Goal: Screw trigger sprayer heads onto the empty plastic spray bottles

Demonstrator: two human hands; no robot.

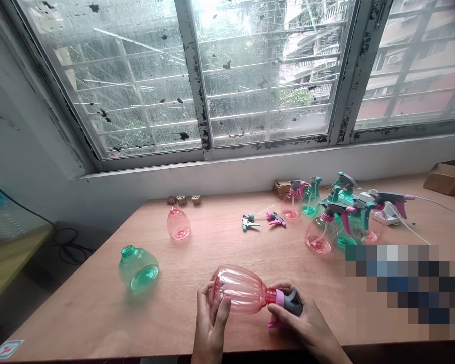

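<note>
A clear pink spray bottle (239, 290) lies sideways in the air above the front of the table. My left hand (211, 318) is wrapped round its base end. At the neck, my right hand (298, 313) grips the black and pink spray head (288, 302), whose pink collar meets the bottle's mouth; whether it is screwed tight I cannot tell. The pink trigger points down below the right hand. Left of my hands a green bottle (138, 270) without a head leans, and a smaller pink bottle (178, 225) without a head stands behind it.
Loose green (249, 222) and pink (276, 219) spray heads lie mid-table. Several pink and green spray bottles (321, 235) with heads stand at the right, near a power strip (387, 215) with white cords. Small blocks (195, 199) and a cardboard box (449, 177) sit at the back.
</note>
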